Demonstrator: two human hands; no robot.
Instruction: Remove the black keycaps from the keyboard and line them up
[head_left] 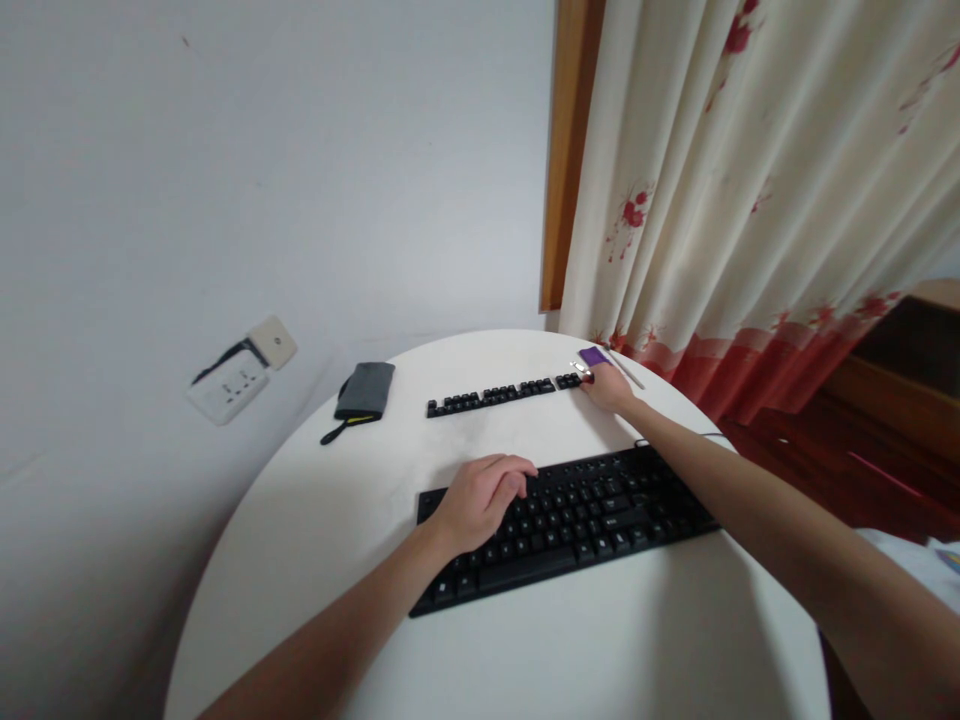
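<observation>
A black keyboard (555, 560) lies at a slant on the white round table; some spots along its back rows look bare of keycaps. My left hand (484, 495) rests closed on its upper left part, fingers together and curled over the back edge. Farther back, loose black keycaps (495, 396) stand lined up in a long row. At the right end of that row my right hand (606, 388) is closed on a small tool with shiny metal ends (580, 370), which looks like a keycap puller. The hand hides most of it.
A grey folded cloth pouch (365, 390) with a strap lies at the table's back left. Behind my right hand are a purple cloth (593, 356) and a thin white stick-like thing (626, 367). The wall with sockets (229, 385) and a flowered curtain (675, 250) border the table (300, 560).
</observation>
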